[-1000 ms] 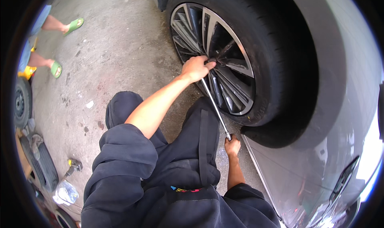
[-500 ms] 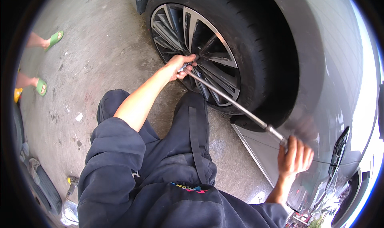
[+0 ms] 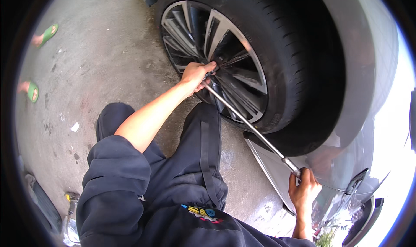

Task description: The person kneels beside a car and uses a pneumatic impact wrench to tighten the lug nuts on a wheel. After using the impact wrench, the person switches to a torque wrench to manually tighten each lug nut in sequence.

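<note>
A long metal wrench bar (image 3: 249,126) runs from the hub of a car wheel (image 3: 216,60) down to the lower right. My left hand (image 3: 197,75) grips the bar's head end right at the wheel hub, between the silver spokes. My right hand (image 3: 304,191) is closed around the bar's far handle end, beside the grey car body (image 3: 359,130). The black tyre (image 3: 294,56) fills the upper middle. My knees in dark trousers are bent just below the wheel.
Concrete floor (image 3: 99,60) spreads to the left. Another person's feet in green sandals (image 3: 48,32) stand at the far left edge. A clear plastic bottle (image 3: 69,229) and a dark tyre piece (image 3: 43,208) lie at the lower left.
The bar's handle end has swung out to the right and away from the tyre, my right hand moving with it. The view shifted so the wheel sits more to the left.
</note>
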Demonstrator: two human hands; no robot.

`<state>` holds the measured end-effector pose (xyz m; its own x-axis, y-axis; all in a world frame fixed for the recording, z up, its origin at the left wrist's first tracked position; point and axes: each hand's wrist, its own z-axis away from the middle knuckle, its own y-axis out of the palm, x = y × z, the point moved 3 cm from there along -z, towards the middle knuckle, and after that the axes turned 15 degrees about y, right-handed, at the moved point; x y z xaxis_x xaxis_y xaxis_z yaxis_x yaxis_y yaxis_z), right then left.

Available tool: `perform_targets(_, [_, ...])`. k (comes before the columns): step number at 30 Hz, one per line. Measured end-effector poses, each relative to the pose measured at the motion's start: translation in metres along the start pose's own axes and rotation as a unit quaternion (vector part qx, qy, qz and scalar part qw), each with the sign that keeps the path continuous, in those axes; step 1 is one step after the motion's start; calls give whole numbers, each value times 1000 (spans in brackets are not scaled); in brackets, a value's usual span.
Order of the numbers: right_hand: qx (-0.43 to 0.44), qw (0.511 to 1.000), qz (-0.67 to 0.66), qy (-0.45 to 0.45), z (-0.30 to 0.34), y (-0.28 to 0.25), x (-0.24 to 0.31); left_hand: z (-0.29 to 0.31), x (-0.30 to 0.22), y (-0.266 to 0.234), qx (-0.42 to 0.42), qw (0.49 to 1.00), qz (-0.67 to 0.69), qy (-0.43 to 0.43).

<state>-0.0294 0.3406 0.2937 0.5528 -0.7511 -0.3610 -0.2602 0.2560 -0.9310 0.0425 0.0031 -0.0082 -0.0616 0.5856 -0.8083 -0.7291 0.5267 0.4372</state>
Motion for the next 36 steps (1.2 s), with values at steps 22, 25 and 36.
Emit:
perform_targets(22, [395,901,-88,-160,-26,58,-40,137,52,208,-414,867,131,-244])
perform_targets(25, [369,901,-139,-181,-13,91,-50,135,45,208,-478,857,21,-190])
perform_targets(36, [413,892,-127,-130,-1,143,-47,124,91,201,-521,835,39,-174])
